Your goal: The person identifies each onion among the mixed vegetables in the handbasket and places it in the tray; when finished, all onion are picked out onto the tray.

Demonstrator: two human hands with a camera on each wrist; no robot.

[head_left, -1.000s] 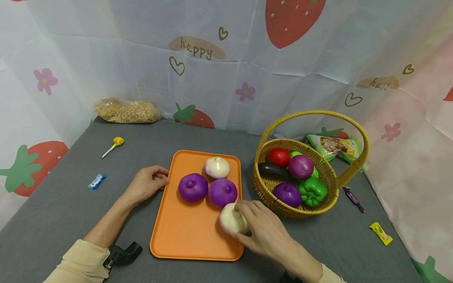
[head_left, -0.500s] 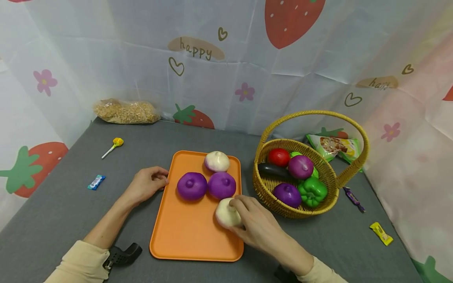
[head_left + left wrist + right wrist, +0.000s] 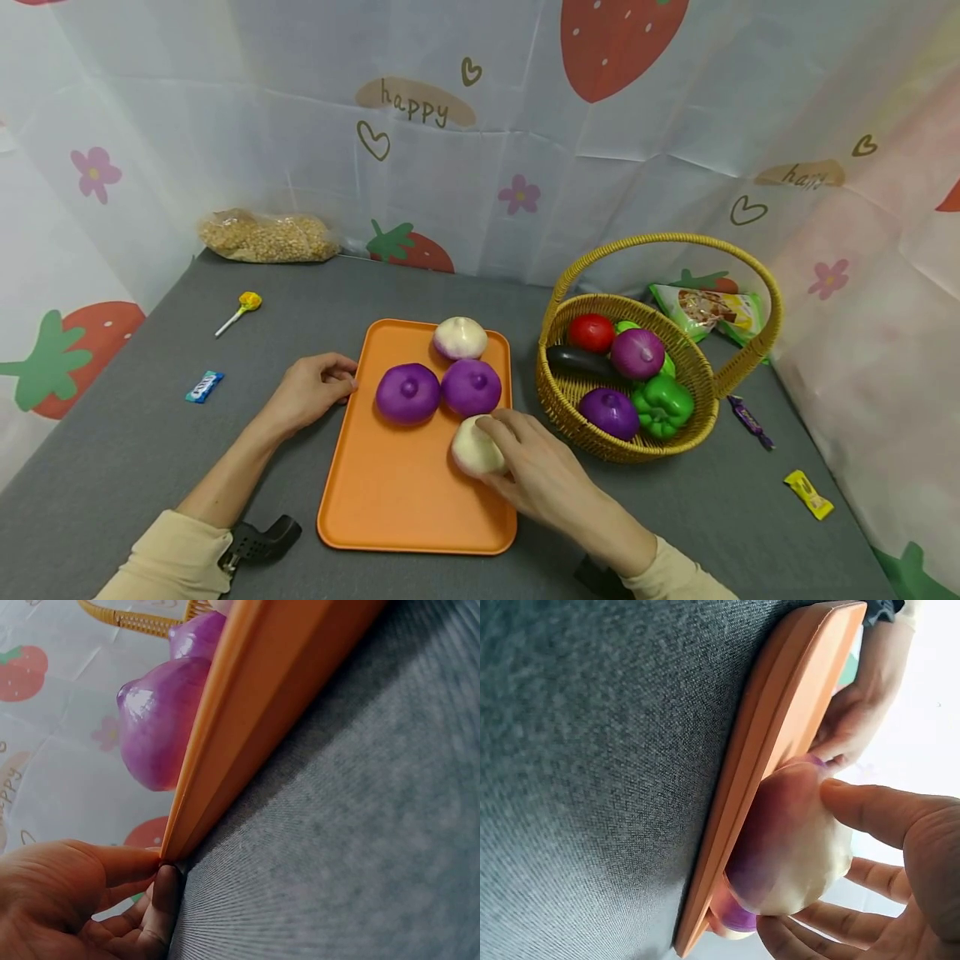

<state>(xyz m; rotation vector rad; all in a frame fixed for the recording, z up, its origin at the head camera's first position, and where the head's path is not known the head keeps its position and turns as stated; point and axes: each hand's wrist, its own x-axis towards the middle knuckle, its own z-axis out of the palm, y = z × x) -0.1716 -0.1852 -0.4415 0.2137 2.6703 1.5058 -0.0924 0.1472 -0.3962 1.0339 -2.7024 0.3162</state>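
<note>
In the head view my right hand (image 3: 538,468) holds a white-and-purple turnip (image 3: 474,448) at the right side of an orange tray (image 3: 397,500). The right wrist view shows my thumb and fingertips around that turnip (image 3: 791,844), its purple part toward the tray. My left hand (image 3: 309,393) pinches the tray's left rim, thumb above and a finger below in the left wrist view. Two round purple vegetables, onion-like with a nub on top, sit side by side on the tray: a left one (image 3: 407,395) and a right one (image 3: 472,387). Another turnip (image 3: 460,338) lies behind them.
Right of the tray stands a tall-handled wicker basket (image 3: 553,408) holding a tomato, an eggplant, a green pepper (image 3: 663,406) and purple vegetables. A lollipop (image 3: 240,312) and blue candy (image 3: 204,387) lie left; yellow candy (image 3: 808,495) lies right. A grain bag (image 3: 270,237) lies behind.
My right hand has moved the turnip slightly left and away from me on the tray. The right purple vegetable has shifted back a little. The left hand keeps its place on the rim.
</note>
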